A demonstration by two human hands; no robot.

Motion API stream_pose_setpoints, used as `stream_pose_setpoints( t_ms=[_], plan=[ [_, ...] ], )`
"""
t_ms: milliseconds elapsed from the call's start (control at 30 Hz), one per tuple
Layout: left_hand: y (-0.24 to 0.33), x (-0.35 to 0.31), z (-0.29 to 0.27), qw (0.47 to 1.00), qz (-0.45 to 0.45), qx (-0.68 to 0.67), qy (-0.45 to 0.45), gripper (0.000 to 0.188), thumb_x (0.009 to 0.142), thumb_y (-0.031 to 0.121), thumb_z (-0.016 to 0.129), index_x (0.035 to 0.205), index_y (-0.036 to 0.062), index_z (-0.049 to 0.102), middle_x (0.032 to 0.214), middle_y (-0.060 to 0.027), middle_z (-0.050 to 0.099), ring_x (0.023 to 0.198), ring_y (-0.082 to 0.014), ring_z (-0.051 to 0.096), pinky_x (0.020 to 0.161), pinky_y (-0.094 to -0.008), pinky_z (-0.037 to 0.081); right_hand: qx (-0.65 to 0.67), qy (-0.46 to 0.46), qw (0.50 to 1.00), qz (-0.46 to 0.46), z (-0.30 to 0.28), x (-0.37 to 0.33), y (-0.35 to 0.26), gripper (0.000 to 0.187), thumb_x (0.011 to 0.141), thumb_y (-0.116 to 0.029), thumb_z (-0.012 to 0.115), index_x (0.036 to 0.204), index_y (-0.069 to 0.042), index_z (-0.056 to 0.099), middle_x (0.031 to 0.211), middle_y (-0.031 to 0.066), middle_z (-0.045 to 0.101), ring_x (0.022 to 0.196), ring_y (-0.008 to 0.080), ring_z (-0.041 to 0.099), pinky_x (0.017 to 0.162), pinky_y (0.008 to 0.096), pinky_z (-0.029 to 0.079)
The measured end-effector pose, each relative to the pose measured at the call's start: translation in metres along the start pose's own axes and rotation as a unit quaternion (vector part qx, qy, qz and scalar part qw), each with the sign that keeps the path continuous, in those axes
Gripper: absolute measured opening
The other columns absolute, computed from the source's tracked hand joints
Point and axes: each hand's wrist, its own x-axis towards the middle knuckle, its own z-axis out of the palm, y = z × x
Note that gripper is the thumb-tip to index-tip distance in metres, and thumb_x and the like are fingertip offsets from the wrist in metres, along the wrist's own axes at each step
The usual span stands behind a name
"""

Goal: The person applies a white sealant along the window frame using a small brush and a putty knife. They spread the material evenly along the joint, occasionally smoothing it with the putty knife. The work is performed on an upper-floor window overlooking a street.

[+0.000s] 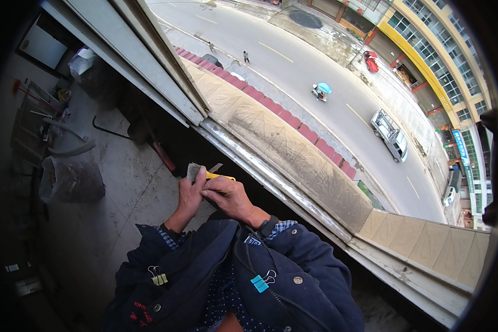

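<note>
Close together in front of my chest, both hands are closed. My left hand (189, 195) grips a brush (193, 171) whose pale grey bristles point up past the thumb. My right hand (232, 198) has its fingers curled against the left one, around a yellow handle (220, 177). Whether that handle belongs to the brush is hidden by the fingers. Just above it sticks out a small flat grey-brown blade-like piece (216, 167), its lower end out of sight. A dark band circles my right wrist.
An open sliding window frame (254, 157) runs diagonally beside me, with a dusty ledge (293, 166) outside and a street (337, 105) far below. On the concrete floor at left stand a plastic-wrapped bundle (72, 180), a bent dark rod (109, 130) and a red-handled tool (165, 157).
</note>
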Motion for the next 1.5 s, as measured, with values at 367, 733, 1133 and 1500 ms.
stream_pose_setpoints(
  t_ms=[367, 733, 1133, 1500],
  plan=[
    [0.0, 0.0, 0.006, 0.994, -0.009, -0.107, 0.023, 0.043, 0.102, 0.043, 0.062, 0.087, 0.0031, 0.067, 0.073, 0.0021, 0.06, 0.065, -0.0055, 0.053, 0.055, -0.0265, 0.044, 0.066, 0.002, 0.997, -0.038, 0.001, 0.005, -0.001, 0.011, 0.088, -0.006, 0.076, 0.098, -0.001, 0.075, 0.092, 0.01, 0.072, 0.088, 0.0254, 0.069, 0.08, 0.0349, 0.055],
    [-0.005, 0.002, 0.002, 0.994, 0.067, 0.056, 0.07, 0.048, 0.101, 0.042, 0.063, 0.083, -0.0024, 0.069, 0.067, -0.0025, 0.062, 0.064, -0.0093, 0.055, 0.057, -0.0332, 0.046, 0.076, 0.013, 0.994, 0.078, 0.004, -0.003, -0.004, 0.018, 0.093, -0.017, 0.075, 0.103, -0.002, 0.076, 0.085, 0.0113, 0.071, 0.078, 0.0196, 0.067, 0.071, 0.0303, 0.053],
    [-0.011, 0.013, -0.015, 0.936, 0.128, 0.297, 0.138, 0.043, 0.1, 0.036, 0.063, 0.085, -0.0038, 0.071, 0.071, -0.025, 0.066, 0.069, -0.0429, 0.068, 0.06, -0.0478, 0.051, 0.142, 0.018, 0.933, 0.331, -0.035, -0.014, -0.02, 0.025, 0.1, -0.021, 0.066, 0.107, 0.002, 0.074, 0.075, 0.0028, 0.068, 0.059, 0.0074, 0.06, 0.056, 0.0236, 0.049],
    [-0.015, 0.023, -0.022, 0.929, 0.156, 0.29, 0.168, 0.045, 0.1, 0.036, 0.063, 0.083, -0.0057, 0.071, 0.066, -0.0248, 0.063, 0.063, -0.04, 0.067, 0.058, -0.0463, 0.049, -0.061, -0.11, 0.944, 0.306, -0.056, -0.01, -0.01, 0.027, 0.098, -0.022, 0.062, 0.1, 0.003, 0.073, 0.069, 0.0113, 0.07, 0.061, 0.0186, 0.068, 0.061, 0.0329, 0.053]
  ],
)
